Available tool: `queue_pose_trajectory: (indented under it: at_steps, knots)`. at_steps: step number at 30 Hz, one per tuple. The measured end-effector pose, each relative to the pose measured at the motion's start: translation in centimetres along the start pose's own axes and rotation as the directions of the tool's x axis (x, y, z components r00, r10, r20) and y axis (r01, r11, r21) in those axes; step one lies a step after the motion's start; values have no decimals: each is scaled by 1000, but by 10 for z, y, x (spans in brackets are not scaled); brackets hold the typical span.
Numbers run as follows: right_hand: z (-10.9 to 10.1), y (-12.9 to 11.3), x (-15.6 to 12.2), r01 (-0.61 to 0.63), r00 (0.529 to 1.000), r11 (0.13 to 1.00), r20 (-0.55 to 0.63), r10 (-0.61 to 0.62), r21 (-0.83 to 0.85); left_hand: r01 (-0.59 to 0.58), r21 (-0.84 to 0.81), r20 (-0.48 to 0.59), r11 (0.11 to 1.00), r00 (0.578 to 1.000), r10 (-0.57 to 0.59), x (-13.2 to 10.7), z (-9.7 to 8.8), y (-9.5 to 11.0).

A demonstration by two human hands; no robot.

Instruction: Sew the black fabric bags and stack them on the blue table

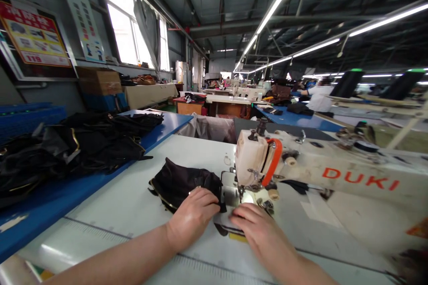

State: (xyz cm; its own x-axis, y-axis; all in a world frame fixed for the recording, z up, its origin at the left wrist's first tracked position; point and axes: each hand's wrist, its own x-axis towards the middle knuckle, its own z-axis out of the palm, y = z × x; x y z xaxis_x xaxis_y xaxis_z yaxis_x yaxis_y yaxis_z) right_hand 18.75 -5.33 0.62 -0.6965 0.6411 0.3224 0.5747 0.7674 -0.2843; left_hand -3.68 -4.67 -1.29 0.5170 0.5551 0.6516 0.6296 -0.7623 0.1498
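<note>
A black fabric piece with a gold zipper [179, 182] lies on the white sewing table [133, 196], left of the needle of a cream DUKI sewing machine [257, 160]. My left hand [192, 216] rests on the fabric's near edge, fingers curled and pressing it down. To its right, my right hand [259, 231] lies flat with fingers stretched toward the presser foot area, on the machine bed just in front of the needle. What is under its fingertips is hidden.
A heap of black garments [76, 147] covers a blue table [60, 196] on the left. Cardboard boxes [100, 82] and posters stand by the windows. More sewing stations and a person in white [317, 95] are at the back. Thread cones [347, 82] rise at right.
</note>
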Motion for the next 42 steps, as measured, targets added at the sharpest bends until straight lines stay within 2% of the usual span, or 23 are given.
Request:
queue_pose_trajectory:
  at_steps: [5,11,15,19,21,23,31,38,42]
  knots:
    - [-8,11,-13,-21,999,999,-29,22,40,18,5,48,1000,999,-18,0,3,0]
    - [-6,8,-14,-52,996,998,76,50,27,22,10,16,1000,1000,-22,1,-3,3]
    - [-6,7,-11,-50,996,998,80,47,33,-57,48,-3,997,998,58,10,-6,7]
    - [-8,11,-13,-58,996,997,74,54,55,-204,89,153,975,970,189,24,2,11]
    - [-9,12,-15,-67,995,996,80,62,66,-226,71,251,972,947,202,26,9,11]
    - [-10,12,-15,-78,994,995,88,72,69,-208,46,297,977,937,185,26,14,10]
    - [-9,13,-14,-90,991,993,102,82,78,-138,-17,280,990,950,137,22,15,8]
    - [-9,13,-12,-111,987,991,123,101,78,-137,-26,238,990,961,139,21,15,7]
    - [-8,13,-13,-124,987,989,109,114,85,-178,-7,218,984,960,175,22,12,8]
